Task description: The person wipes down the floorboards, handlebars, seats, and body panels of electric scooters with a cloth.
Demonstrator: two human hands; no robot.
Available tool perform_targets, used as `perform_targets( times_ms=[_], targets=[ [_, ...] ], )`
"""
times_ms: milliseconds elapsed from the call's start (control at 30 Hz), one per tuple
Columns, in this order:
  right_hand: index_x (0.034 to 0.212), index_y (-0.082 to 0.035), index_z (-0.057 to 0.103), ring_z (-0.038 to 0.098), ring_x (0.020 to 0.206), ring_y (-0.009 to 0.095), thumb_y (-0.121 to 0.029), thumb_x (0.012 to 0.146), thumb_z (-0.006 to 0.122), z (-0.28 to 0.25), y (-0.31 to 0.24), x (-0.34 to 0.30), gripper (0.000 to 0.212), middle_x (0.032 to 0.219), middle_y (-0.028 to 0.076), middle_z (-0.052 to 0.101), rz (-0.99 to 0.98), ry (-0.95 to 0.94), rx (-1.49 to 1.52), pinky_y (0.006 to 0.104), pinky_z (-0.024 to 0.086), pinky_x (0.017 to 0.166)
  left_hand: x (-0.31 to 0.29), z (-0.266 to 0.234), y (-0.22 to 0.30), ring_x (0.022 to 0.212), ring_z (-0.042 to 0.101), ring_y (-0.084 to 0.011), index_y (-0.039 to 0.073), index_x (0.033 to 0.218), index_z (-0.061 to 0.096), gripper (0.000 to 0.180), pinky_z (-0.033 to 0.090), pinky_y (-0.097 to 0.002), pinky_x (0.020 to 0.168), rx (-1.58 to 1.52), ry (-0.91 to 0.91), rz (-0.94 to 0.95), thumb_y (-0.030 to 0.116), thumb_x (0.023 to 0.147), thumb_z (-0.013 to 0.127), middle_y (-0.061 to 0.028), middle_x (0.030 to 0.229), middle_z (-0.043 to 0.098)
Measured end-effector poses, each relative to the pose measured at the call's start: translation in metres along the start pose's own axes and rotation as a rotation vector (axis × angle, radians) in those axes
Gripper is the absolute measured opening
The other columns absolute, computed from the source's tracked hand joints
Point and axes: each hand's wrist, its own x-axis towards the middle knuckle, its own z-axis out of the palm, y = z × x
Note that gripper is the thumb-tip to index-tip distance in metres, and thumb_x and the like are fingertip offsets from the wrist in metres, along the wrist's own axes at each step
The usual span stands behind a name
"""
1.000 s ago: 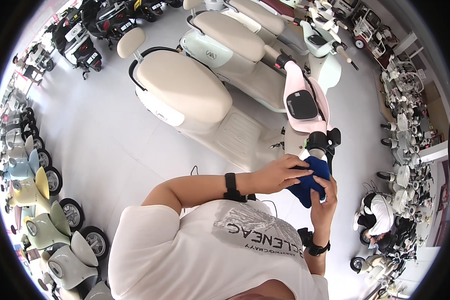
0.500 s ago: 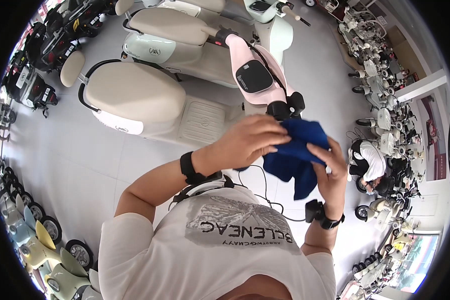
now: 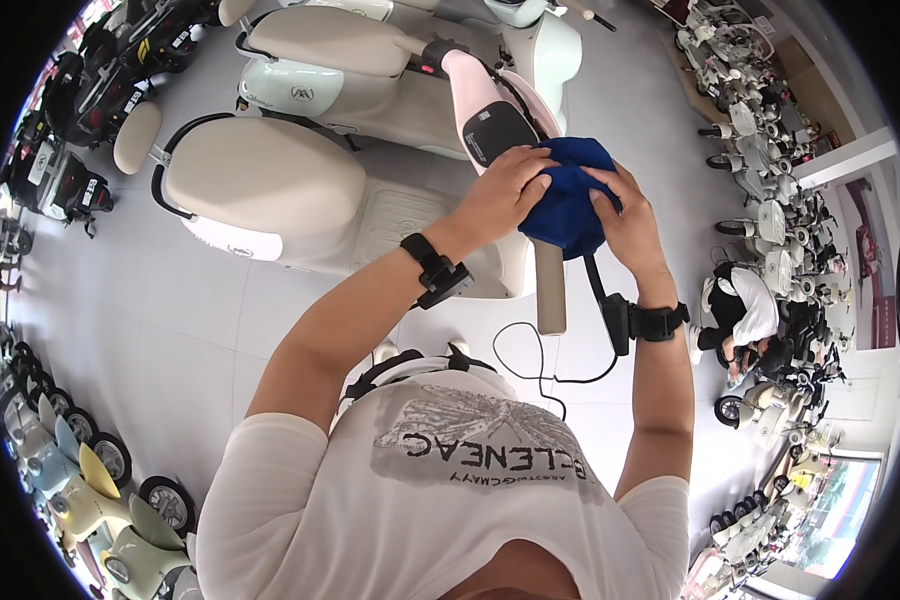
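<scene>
A blue cloth (image 3: pixel 568 208) is bunched over the near side of the pink scooter's handlebar, where the grip meets the controls. My left hand (image 3: pixel 502 198) holds the cloth's left side, thumb and fingers closed on it. On the other side my right hand (image 3: pixel 625 217) grips the cloth between thumb and fingers. Below the cloth the beige handlebar grip (image 3: pixel 550 290) sticks out toward me, beside a black brake lever (image 3: pixel 595 283). The scooter's dark display panel (image 3: pixel 500 133) lies just beyond my left hand. The cloth hides the controls beneath it.
The scooter's beige seat (image 3: pixel 265 172) and footboard (image 3: pixel 405 222) extend to the left. A pale green scooter (image 3: pixel 295 90) stands behind it. A thin black cable (image 3: pixel 540 375) hangs before my body. At right, a person (image 3: pixel 745 310) crouches by rows of parked scooters.
Both hands have moved away from my body with the cloth and now press it onto the handlebar. The beige grip and the brake lever have come into sight below it.
</scene>
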Motion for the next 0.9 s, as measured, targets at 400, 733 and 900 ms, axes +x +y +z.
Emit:
perform_targets(
  times_ms=[400,733,900],
  targets=[
    [0.117,-0.004,0.069,0.059,0.117,0.034,0.005,0.084,0.065,-0.005,-0.020,-0.077,0.034,0.131,0.018,0.059,0.030,-0.082,0.042,0.0372,0.049,0.099,-0.045,-0.005,0.041,0.131,0.046,-0.0301,0.011,0.118,0.067,0.025,0.037,-0.0438,0.105,0.168,0.018,0.115,0.020,0.096,0.058,-0.0050,0.132,0.060],
    [0.108,-0.008,0.072,0.061,0.099,0.032,0.008,0.076,0.067,-0.030,-0.067,-0.125,0.036,0.122,0.013,0.064,-0.098,-0.102,-0.298,0.0390,0.051,0.089,-0.083,-0.006,0.074,0.124,0.047,-0.0288,0.015,0.120,0.067,0.034,0.039,-0.0426,0.101,0.138,-0.066,0.219,0.012,0.087,0.066,0.0003,0.133,0.060],
    [0.110,-0.009,0.072,0.064,0.092,0.030,0.008,0.076,0.067,-0.029,-0.091,-0.133,0.038,0.112,0.013,0.063,0.004,-0.141,-0.220,0.0377,0.055,0.078,-0.102,-0.011,0.072,0.121,0.048,-0.0293,0.015,0.123,0.066,0.044,0.044,-0.0426,0.101,0.048,-0.079,0.218,0.005,0.081,0.070,0.0000,0.136,0.056]
  ],
)
